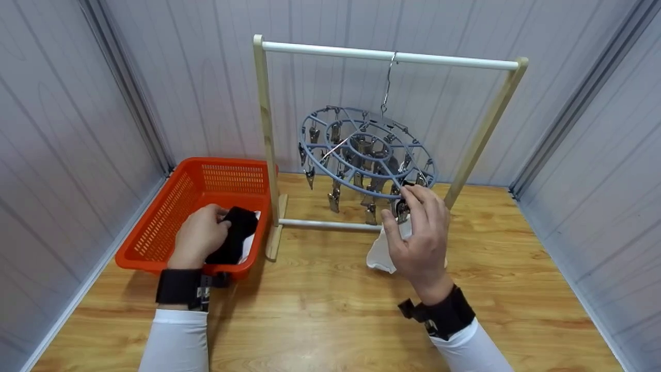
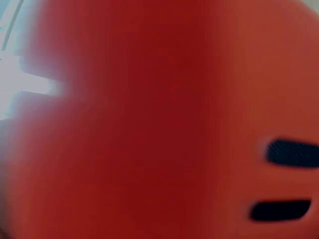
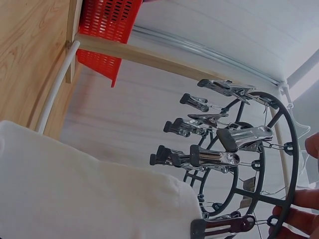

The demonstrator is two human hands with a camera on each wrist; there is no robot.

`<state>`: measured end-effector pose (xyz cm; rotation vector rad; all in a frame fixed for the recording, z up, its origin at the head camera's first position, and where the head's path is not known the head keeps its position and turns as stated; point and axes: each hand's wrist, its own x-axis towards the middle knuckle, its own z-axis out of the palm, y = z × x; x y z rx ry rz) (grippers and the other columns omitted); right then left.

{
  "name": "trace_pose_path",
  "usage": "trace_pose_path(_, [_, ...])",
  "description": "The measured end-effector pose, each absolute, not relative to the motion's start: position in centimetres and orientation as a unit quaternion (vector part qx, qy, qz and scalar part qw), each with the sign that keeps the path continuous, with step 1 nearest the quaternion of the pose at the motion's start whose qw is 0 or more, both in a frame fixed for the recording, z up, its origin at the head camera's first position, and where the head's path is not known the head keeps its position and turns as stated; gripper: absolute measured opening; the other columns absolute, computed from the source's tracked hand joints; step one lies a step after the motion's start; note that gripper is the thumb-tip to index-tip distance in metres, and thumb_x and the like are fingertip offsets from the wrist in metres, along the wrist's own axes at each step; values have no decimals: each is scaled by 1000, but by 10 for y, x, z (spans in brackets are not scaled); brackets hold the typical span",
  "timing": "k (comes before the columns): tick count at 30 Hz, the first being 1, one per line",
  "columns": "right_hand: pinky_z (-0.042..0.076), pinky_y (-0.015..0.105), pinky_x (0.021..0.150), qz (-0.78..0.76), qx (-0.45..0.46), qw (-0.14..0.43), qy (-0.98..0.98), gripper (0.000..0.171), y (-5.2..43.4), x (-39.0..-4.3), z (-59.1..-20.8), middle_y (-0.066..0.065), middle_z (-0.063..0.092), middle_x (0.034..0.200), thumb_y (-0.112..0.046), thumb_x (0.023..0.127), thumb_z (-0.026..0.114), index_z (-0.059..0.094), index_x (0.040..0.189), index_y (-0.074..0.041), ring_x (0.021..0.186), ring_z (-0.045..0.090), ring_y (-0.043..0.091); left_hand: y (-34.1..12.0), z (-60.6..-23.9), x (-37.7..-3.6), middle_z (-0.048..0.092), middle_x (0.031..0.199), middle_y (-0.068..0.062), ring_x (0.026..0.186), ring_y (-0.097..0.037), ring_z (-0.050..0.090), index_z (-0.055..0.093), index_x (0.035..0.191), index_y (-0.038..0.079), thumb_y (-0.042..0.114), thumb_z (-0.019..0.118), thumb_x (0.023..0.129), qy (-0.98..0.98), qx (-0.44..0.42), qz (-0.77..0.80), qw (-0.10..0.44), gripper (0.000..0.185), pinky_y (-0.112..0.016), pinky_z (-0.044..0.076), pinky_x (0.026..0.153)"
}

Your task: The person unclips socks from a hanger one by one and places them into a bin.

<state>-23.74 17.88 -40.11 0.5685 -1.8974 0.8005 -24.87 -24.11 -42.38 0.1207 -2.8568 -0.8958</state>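
Observation:
In the head view, my left hand (image 1: 201,235) is inside the orange basket (image 1: 227,267), with thumb and fingertips pinching the edge of a black cloth item (image 1: 238,225). My right hand (image 1: 421,240) is raised at the near right rim of a round blue-grey clip hanger (image 1: 341,178), its fingers fairly straight. Those fingertips (image 3: 301,219) touch the hanger's ring in the right wrist view. A white cloth item (image 3: 94,191) hangs from a metal clip (image 3: 224,225); in the head view my right hand partly covers it. The left wrist view is mostly filled by the blurred basket wall (image 2: 279,89).
The hanger's hook (image 1: 387,88) hangs on the white top bar (image 1: 330,50) of a wooden-sided stand (image 1: 266,119). Several metal clips (image 1: 334,199) dangle below the ring. White fabric (image 1: 249,245) lies beside the black item. Panel walls surround the wood-grain surface (image 1: 320,310).

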Motion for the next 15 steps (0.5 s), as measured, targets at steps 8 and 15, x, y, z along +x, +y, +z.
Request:
trace_pose_path(8, [35, 56, 122, 330, 242, 479, -777, 50, 177, -236, -401, 23, 67, 141, -26, 103, 75, 70, 140, 7, 137, 57, 42, -235, -418, -246, 74, 128, -26, 115, -47, 70, 73, 134, -2, 25, 70, 106, -945, 58, -295, 131, 39, -65, 55, 94])
trace_pose_path(15, [38, 53, 119, 331, 263, 482, -768, 52, 177, -234, -401, 21, 67, 141, -35, 109, 70, 70, 142, 5, 134, 59, 41, -214, -412, -249, 76, 121, -21, 110, -40, 71, 77, 128, 0, 21, 73, 106, -923, 1, -333, 191, 31, -59, 56, 95])
